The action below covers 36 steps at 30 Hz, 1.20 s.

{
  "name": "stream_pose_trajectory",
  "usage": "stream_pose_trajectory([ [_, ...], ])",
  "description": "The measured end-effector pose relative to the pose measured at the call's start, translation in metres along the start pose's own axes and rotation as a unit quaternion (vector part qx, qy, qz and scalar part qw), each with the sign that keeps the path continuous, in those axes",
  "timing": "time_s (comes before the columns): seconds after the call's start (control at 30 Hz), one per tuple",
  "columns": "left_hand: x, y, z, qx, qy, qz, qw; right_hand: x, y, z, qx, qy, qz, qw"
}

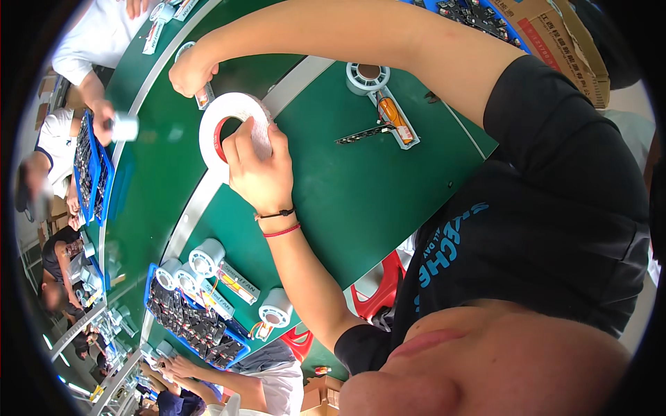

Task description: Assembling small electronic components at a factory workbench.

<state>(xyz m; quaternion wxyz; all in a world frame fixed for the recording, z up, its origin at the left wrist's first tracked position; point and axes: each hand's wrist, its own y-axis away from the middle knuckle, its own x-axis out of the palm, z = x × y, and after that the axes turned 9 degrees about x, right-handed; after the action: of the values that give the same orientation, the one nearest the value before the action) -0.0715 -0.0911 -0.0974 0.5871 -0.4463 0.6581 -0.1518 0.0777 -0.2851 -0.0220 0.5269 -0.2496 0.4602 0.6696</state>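
Note:
My left hand (262, 166) grips a wide roll of white tape (229, 114), its fingers hooked into the red-lined core. Beyond the roll, my right hand (194, 73) is closed over a small handheld fan (204, 97). Only the fan's labelled end and part of its ring show; the fingers hide the middle. An opened handheld fan (406, 132) lies on the green table near my chest, with an orange battery in its case. Wires join it to a dark narrow circuit board (362, 135). Its round fan head (368, 78) points up.
Several fans (208, 258) lie on and beside a blue tray of black circuit boards (246, 350) at lower left. At upper right are another blue tray (519, 40) and a cardboard box (562, 52). Across the table, a person's hand (103, 118) holds a fan.

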Motion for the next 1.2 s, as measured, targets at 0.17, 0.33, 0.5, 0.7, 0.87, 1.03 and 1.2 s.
stream_pose_trajectory([
  [0.17, 0.008, -0.008, -0.006, 0.025, 0.006, 0.006, 1.000, 0.009, -0.015, -0.008, 0.014, 0.078, -0.063, 0.995],
  [0.33, 0.005, -0.004, -0.010, 0.002, -0.046, 0.075, 0.996, 0.029, 0.024, -0.011, -0.102, -0.005, -0.131, 0.986],
  [0.5, -0.013, -0.005, -0.026, 0.017, -0.127, 0.148, 0.981, 0.029, 0.146, -0.006, -0.254, 0.003, -0.261, 0.931],
  [0.7, 0.001, -0.015, -0.069, 0.080, -0.060, 0.138, 0.985, 0.040, 0.286, -0.065, -0.129, -0.049, -0.222, 0.965],
  [0.87, 0.002, -0.005, -0.094, 0.159, 0.183, 0.088, 0.966, 0.083, 0.330, -0.104, -0.076, -0.124, -0.312, 0.939],
  [1.03, 0.020, 0.007, -0.100, 0.168, 0.209, 0.137, 0.954, 0.117, 0.355, -0.110, -0.052, -0.233, -0.285, 0.928],
  [1.2, 0.020, 0.012, -0.099, 0.105, 0.221, 0.152, 0.958, 0.130, 0.356, -0.108, -0.131, -0.173, -0.293, 0.931],
])
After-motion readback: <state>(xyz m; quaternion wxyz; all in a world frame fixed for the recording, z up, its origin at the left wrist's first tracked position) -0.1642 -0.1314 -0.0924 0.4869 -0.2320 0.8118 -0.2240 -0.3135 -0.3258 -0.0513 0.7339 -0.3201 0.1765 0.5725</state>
